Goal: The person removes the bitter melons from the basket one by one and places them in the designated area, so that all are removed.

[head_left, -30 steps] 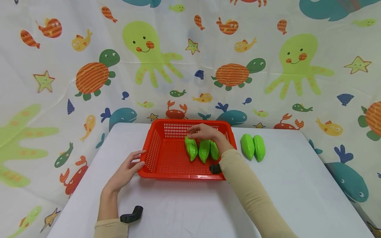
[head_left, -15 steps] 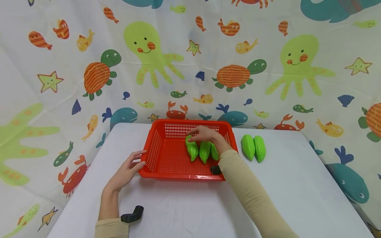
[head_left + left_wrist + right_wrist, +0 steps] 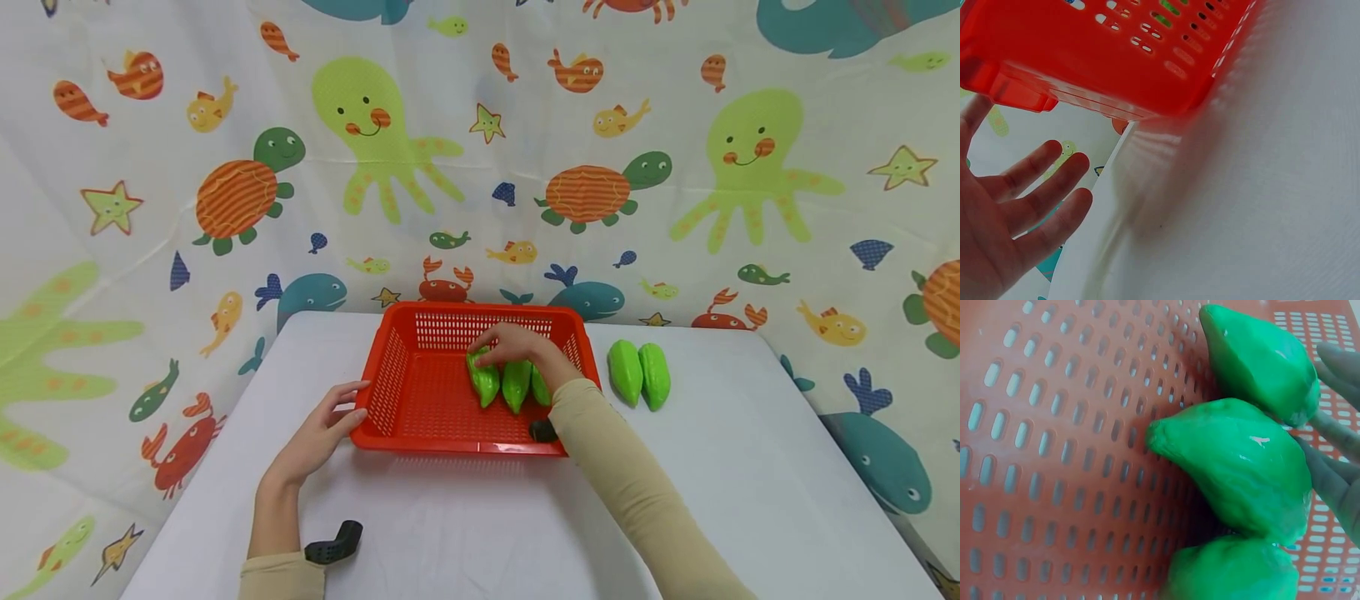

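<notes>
A red perforated basket point(image 3: 450, 447) holds three bright green, ridged star fruits side by side. My right hand point(image 3: 517, 340) reaches in from the right, its fingers and thumb about the upper end of the leftmost star fruit point(image 3: 486, 385). The right wrist view shows this star fruit point(image 3: 1260, 359) with fingertips at its blunt end. Beside it lie the middle star fruit point(image 3: 516, 385) and the right star fruit point(image 3: 540, 385), partly hidden by the wrist. My left hand point(image 3: 322, 429) touches the basket's left rim; in the left wrist view its fingers point(image 3: 1047, 194) are spread and fairly straight.
Two more star fruits point(image 3: 640, 373) lie together on the white table point(image 3: 750, 450), just right of the basket. A curtain point(image 3: 465, 183) printed with sea animals hangs behind the table and along its left. Each wrist wears a black device point(image 3: 334, 543).
My right hand has lowered slightly and its fingers have drawn in around the leftmost star fruit. The left hand and basket stay in place.
</notes>
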`<state>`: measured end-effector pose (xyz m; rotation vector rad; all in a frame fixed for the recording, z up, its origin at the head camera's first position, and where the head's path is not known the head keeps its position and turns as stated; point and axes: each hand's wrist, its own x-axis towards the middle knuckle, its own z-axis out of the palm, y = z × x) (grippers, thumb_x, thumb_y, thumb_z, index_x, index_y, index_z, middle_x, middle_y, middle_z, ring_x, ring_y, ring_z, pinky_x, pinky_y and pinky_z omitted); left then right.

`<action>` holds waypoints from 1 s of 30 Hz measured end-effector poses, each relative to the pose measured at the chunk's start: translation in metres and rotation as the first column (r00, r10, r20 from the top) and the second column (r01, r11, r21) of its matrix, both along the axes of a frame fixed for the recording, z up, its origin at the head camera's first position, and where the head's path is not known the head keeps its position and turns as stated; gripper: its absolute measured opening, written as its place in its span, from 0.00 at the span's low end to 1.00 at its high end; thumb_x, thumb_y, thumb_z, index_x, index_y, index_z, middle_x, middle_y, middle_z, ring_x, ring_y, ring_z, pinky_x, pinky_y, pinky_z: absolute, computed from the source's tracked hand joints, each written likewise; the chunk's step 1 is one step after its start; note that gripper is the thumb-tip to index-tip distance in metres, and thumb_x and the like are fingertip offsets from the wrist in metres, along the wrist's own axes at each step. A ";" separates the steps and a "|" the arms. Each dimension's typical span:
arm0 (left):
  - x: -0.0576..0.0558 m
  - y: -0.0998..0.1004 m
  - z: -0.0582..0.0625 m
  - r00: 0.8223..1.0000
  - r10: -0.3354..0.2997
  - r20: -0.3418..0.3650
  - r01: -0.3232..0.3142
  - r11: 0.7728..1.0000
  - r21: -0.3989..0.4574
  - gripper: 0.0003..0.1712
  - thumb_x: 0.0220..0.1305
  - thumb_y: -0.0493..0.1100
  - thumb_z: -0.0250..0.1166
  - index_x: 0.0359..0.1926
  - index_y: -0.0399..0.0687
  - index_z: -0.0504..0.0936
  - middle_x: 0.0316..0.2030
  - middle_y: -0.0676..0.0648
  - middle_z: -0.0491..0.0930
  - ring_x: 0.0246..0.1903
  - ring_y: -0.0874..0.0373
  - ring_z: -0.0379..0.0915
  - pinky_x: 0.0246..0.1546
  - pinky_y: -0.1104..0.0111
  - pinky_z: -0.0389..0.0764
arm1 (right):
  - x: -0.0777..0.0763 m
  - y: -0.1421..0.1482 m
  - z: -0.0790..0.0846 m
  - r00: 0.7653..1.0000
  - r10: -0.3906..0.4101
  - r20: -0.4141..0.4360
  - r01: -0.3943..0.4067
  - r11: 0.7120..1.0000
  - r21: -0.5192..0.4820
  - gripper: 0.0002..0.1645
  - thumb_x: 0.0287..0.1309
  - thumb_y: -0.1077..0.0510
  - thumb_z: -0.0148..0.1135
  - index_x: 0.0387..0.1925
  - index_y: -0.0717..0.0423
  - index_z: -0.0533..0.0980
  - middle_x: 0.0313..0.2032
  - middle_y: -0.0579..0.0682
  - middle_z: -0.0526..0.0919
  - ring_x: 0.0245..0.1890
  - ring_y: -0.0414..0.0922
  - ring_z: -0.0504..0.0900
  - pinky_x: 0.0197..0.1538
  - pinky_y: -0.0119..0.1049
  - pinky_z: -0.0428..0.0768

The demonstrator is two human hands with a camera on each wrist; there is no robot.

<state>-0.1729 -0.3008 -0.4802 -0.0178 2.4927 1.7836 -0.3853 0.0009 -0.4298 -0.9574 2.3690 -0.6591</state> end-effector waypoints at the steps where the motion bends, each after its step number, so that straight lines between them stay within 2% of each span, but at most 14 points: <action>1: 0.000 0.000 0.000 1.000 0.000 -0.002 0.000 1.000 0.000 0.32 0.69 0.55 0.60 0.70 0.62 0.62 0.67 0.41 0.60 0.62 0.39 0.65 0.53 0.50 0.78 | 0.001 -0.001 0.000 1.000 0.003 -0.003 -0.003 1.000 0.002 0.21 0.61 0.53 0.66 0.56 0.51 0.81 0.57 0.50 0.79 0.51 0.47 0.75 0.59 0.43 0.74; 9: 0.003 -0.003 0.001 1.000 -0.011 0.010 0.011 1.000 -0.005 0.33 0.68 0.56 0.60 0.71 0.59 0.60 0.67 0.41 0.60 0.62 0.39 0.65 0.53 0.52 0.78 | 0.005 -0.006 -0.003 0.999 0.017 -0.036 -0.016 0.999 0.029 0.22 0.60 0.53 0.67 0.55 0.51 0.81 0.55 0.51 0.80 0.46 0.45 0.77 0.54 0.39 0.76; 15: 0.004 -0.005 0.004 1.000 -0.015 0.013 0.015 1.000 -0.001 0.34 0.69 0.55 0.60 0.71 0.58 0.60 0.68 0.40 0.59 0.62 0.39 0.65 0.53 0.51 0.78 | 0.006 -0.009 -0.003 0.997 0.045 -0.065 -0.043 0.998 0.036 0.23 0.59 0.54 0.68 0.56 0.54 0.80 0.57 0.52 0.79 0.51 0.46 0.75 0.61 0.41 0.72; 20: 0.009 -0.001 0.004 1.000 -0.008 0.015 0.008 1.000 -0.001 0.33 0.69 0.55 0.60 0.71 0.59 0.60 0.68 0.41 0.59 0.62 0.39 0.65 0.53 0.52 0.78 | 0.009 -0.009 -0.003 0.991 0.099 -0.094 -0.093 0.994 0.061 0.25 0.60 0.56 0.67 0.59 0.57 0.78 0.59 0.54 0.77 0.55 0.47 0.74 0.63 0.42 0.71; 30: 0.019 0.006 0.005 1.000 0.005 0.009 -0.005 1.000 -0.004 0.33 0.69 0.55 0.60 0.71 0.58 0.60 0.68 0.40 0.59 0.62 0.39 0.64 0.53 0.51 0.78 | 0.019 -0.007 -0.001 0.993 0.108 -0.056 -0.101 0.988 0.120 0.30 0.59 0.53 0.67 0.62 0.53 0.75 0.63 0.53 0.72 0.60 0.48 0.69 0.66 0.44 0.66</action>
